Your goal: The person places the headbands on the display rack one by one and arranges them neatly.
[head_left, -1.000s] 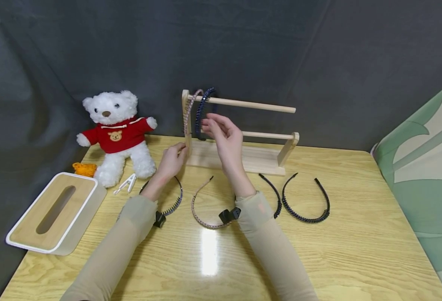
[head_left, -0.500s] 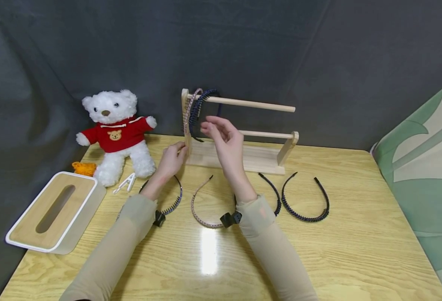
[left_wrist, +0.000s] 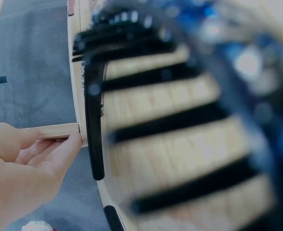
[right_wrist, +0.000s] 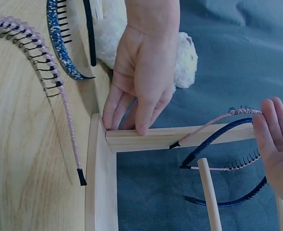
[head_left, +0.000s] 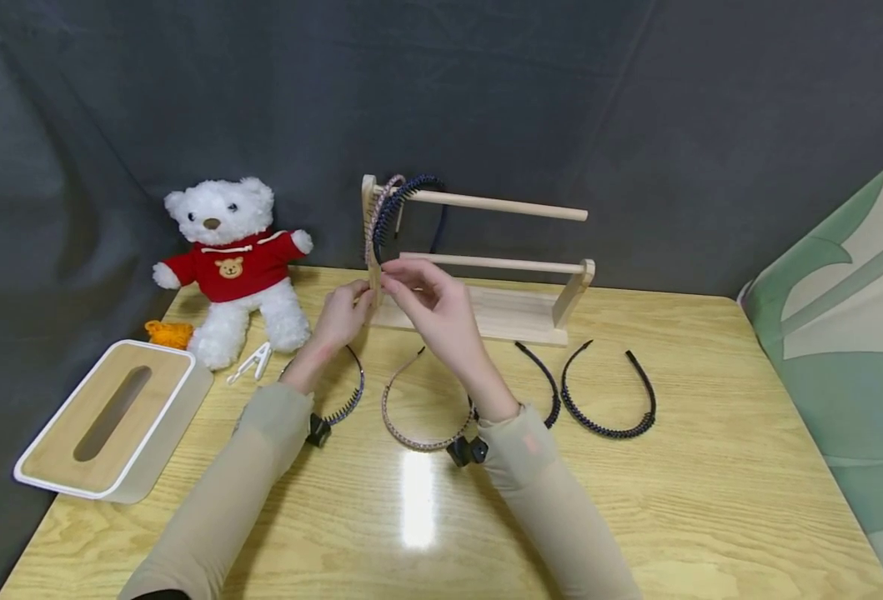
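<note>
My left hand (head_left: 343, 317) pinches the lower left upright of a wooden two-rod rack (head_left: 501, 207), thumb on one side and fingers on the other. A pink headband (head_left: 393, 181) and a dark blue toothed headband (head_left: 381, 233) hang close together over the upper rod, beside the left upright. My right hand (head_left: 441, 308) is at the dark blue headband's lower front end in the head view, thumb and index tips close together. In the right wrist view, fairly straight fingers (right_wrist: 272, 118) of that hand overlap the hanging headbands. The headbands' far ends hang behind the rod.
On the table lie a glittery blue headband (head_left: 354, 400), a pink one (head_left: 418, 446) and dark ones (head_left: 609, 435). A white teddy bear (head_left: 238, 267), white clip (head_left: 255, 364), orange item (head_left: 169, 335) and tissue box (head_left: 103, 425) stand at left. A dark curtain (head_left: 636, 125) hangs behind.
The dark blue headband has shifted left along the upper rod and turned, now lying against the pink one. My right hand has moved left and down; my left hand stays on the upright.
</note>
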`<state>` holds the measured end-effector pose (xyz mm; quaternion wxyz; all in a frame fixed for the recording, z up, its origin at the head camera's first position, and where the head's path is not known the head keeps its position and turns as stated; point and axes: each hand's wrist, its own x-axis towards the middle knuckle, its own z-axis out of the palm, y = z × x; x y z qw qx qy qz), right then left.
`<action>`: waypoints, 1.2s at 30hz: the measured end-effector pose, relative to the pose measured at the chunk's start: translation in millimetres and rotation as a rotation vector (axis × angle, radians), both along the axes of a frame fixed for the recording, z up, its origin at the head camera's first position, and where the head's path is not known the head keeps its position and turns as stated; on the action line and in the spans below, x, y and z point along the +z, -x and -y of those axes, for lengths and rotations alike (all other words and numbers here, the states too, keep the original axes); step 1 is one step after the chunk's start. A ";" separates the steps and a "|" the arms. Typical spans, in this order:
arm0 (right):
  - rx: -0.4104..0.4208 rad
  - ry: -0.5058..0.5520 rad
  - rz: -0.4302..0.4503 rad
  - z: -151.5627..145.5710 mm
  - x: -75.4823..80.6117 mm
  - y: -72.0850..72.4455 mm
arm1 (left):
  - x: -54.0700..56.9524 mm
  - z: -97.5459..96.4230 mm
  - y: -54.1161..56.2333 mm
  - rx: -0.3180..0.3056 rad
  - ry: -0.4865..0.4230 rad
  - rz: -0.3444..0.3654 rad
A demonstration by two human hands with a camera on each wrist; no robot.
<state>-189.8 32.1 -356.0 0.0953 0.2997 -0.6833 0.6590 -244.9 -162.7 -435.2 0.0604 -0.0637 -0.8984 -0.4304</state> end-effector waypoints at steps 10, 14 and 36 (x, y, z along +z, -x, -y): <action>0.123 -0.242 0.004 5.0 -9.8 -6.9 | 5.5 1.8 -0.3 -0.017 -0.007 0.079; 0.155 -0.331 -0.008 6.2 -15.4 -10.1 | 4.9 3.1 0.9 -0.024 -0.029 0.073; 0.337 -0.806 -0.155 27.1 -43.3 -25.1 | 6.1 6.5 2.6 -0.071 0.026 0.049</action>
